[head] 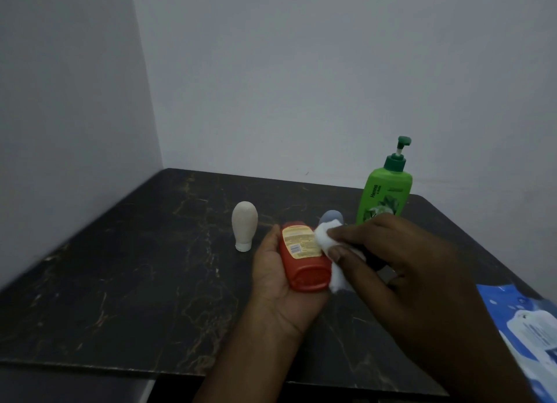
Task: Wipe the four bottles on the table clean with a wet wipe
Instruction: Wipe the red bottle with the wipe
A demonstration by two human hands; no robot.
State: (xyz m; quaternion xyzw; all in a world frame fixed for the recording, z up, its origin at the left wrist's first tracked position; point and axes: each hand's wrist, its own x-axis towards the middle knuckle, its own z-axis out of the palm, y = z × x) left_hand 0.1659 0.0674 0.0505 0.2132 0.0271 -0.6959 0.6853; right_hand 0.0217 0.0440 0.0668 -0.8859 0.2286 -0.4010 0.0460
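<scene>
I've got a dark, marble-veined table [120, 282] set into the wall corner. A cream bottle [244, 226] stands cap-down near the middle, with a grey-blue bottle [331, 216] to its right, half hidden. A green pump bottle [384, 197] stands upright far right. A blue wipes pack [527, 327] lies near right.

grey bottle [331, 216] mostly behind right hand [401, 252] | green pump bottle [385, 191] base hidden too | wipes pack [524, 327] cut by right edge | red bottle [303, 258] label unreadable

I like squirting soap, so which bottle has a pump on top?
The green pump bottle, standing farthest back on the right. The beige bottle, grey-blue bottle and the red bottle in the left hand have no pump.
</scene>
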